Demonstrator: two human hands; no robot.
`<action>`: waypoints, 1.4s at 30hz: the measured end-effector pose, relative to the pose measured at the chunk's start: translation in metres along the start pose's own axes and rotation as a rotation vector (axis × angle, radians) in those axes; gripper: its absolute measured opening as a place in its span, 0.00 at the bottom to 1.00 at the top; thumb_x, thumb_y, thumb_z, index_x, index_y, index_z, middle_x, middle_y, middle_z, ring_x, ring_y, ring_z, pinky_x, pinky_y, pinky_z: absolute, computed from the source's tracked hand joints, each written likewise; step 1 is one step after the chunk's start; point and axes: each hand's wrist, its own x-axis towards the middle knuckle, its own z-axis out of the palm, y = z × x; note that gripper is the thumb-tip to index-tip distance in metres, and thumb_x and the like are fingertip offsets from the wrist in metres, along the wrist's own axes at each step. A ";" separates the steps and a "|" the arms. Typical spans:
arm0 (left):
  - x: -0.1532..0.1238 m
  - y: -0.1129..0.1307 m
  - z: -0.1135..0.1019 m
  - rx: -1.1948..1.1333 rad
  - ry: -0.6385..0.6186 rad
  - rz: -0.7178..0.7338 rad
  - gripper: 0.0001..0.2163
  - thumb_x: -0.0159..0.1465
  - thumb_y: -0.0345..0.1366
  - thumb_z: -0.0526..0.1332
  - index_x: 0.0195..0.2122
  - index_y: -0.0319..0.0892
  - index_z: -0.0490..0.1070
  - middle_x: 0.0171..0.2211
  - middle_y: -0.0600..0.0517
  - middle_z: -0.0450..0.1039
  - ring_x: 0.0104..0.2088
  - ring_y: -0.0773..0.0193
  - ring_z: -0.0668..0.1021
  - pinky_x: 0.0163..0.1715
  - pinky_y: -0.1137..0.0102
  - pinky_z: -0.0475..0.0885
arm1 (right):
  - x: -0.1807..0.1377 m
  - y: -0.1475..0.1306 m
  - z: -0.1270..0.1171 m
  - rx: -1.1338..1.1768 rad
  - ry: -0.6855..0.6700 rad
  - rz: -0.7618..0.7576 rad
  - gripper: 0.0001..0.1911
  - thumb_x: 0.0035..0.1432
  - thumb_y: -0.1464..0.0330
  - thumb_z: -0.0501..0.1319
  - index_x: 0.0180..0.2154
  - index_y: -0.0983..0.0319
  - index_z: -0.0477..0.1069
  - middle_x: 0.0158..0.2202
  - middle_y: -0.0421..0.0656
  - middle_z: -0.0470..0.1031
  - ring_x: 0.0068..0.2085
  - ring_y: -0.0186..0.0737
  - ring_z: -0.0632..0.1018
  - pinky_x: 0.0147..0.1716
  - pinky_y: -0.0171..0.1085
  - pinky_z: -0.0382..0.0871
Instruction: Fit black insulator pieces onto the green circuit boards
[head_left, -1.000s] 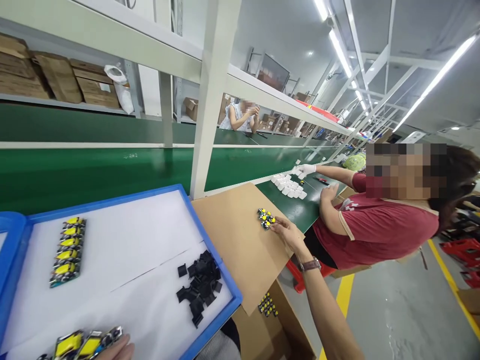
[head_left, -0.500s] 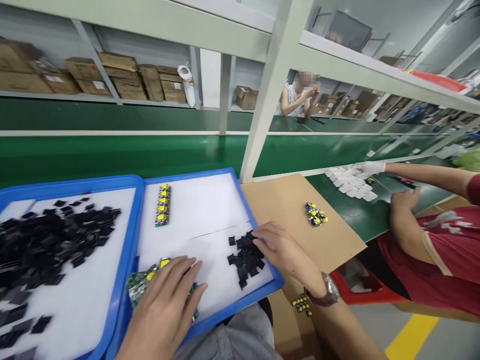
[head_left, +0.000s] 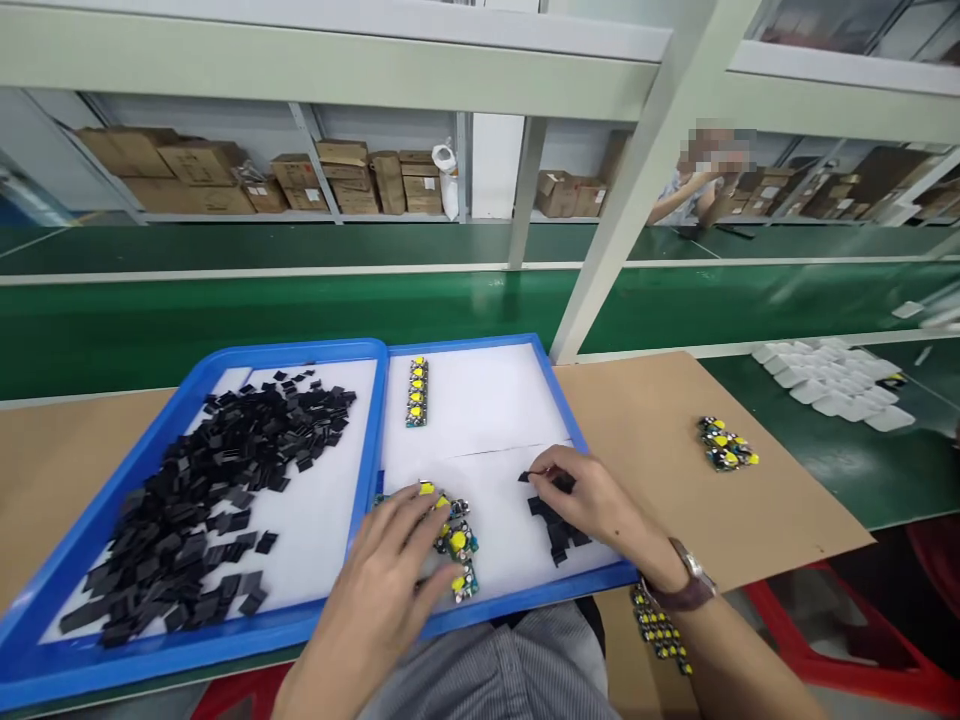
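My right hand (head_left: pixel 600 500) pinches a small flat black piece (head_left: pixel 526 477) between thumb and finger. It is over a little heap of black pieces (head_left: pixel 559 530) on the white-lined right blue tray (head_left: pixel 559 385), and partly covers that heap. Fingers extended and thumb apart, my left hand (head_left: pixel 390 570) rests over small circuit boards with yellow-topped parts (head_left: pixel 459 543) near the tray's front left. It hides some of these boards. Farther back in the same tray stands a straight row of similar boards (head_left: pixel 417 392).
The left blue tray (head_left: pixel 364 470) holds a large pile of black pieces (head_left: pixel 225 480). More boards (head_left: pixel 725 445) lie on the cardboard sheet (head_left: pixel 645 400) to the right, others (head_left: pixel 660 630) below it. White plastic cups (head_left: pixel 832 380) stand farther right. A post (head_left: pixel 622 220) rises behind; a person (head_left: pixel 686 195) sits beyond.
My view has turned left, so the co-worker at right is out of sight. My right fingers have closed on a black piece. Several boards beside my left hand are more exposed.
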 end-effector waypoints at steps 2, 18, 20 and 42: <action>0.003 0.007 0.006 0.002 -0.066 0.033 0.19 0.68 0.37 0.66 0.60 0.45 0.72 0.61 0.43 0.75 0.65 0.39 0.72 0.58 0.43 0.76 | -0.014 -0.011 0.001 0.159 0.041 0.014 0.05 0.67 0.71 0.62 0.40 0.58 0.76 0.36 0.41 0.82 0.37 0.42 0.83 0.37 0.38 0.77; 0.017 0.023 0.008 -0.111 -0.050 -0.001 0.16 0.69 0.33 0.66 0.58 0.44 0.73 0.52 0.46 0.81 0.60 0.43 0.76 0.54 0.47 0.77 | -0.061 -0.034 0.035 0.721 0.278 0.087 0.08 0.69 0.72 0.61 0.42 0.58 0.80 0.37 0.46 0.80 0.41 0.43 0.81 0.41 0.40 0.76; 0.015 0.019 0.005 -0.079 -0.159 0.006 0.15 0.71 0.31 0.62 0.58 0.44 0.73 0.53 0.47 0.81 0.58 0.44 0.76 0.54 0.46 0.77 | -0.066 -0.031 0.035 0.713 0.304 0.096 0.07 0.68 0.72 0.62 0.41 0.58 0.80 0.37 0.45 0.80 0.40 0.42 0.81 0.40 0.39 0.76; 0.020 0.065 0.017 -1.937 -0.013 -0.734 0.15 0.66 0.36 0.71 0.53 0.44 0.81 0.51 0.45 0.81 0.38 0.65 0.82 0.46 0.71 0.80 | -0.072 -0.064 0.040 0.842 0.384 0.072 0.12 0.65 0.76 0.66 0.44 0.54 0.82 0.36 0.41 0.79 0.39 0.37 0.80 0.39 0.33 0.76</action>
